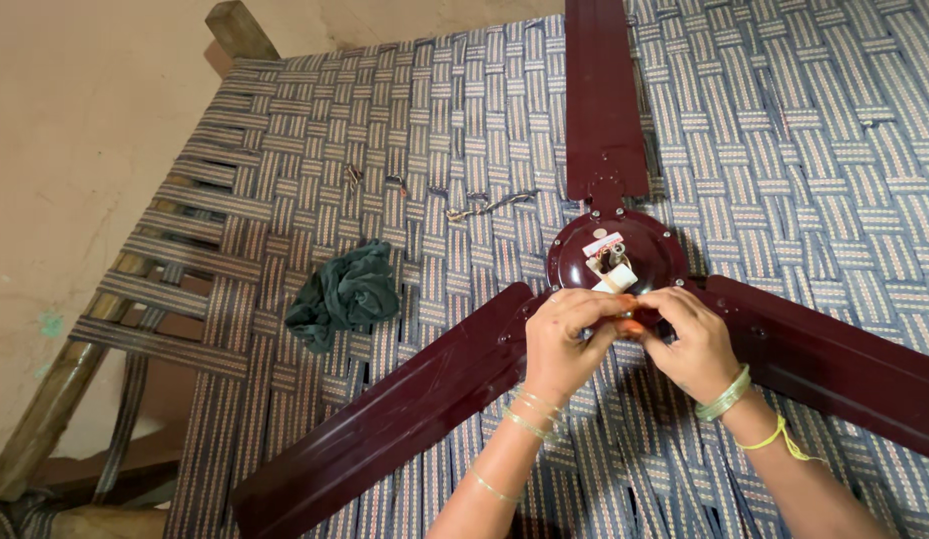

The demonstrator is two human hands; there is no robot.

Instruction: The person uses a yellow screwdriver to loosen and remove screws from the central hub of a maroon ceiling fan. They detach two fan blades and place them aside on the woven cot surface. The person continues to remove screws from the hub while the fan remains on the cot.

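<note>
Under both hands [634,334], fan hub's [614,250] near edge

I see glossy maroon metal on the ceiling fan [604,100], coarse woven striped webbing on the wooden-framed cot [404,120], and a matt green cloth [344,294].

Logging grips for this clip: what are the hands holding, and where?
Both hands meet at the near edge of the maroon fan hub; what their fingertips pinch cannot be told.

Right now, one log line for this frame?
left hand: on fan hub | right hand: on hub, fingertips meet left | fan: on woven cot | green cloth: left of hub
</note>
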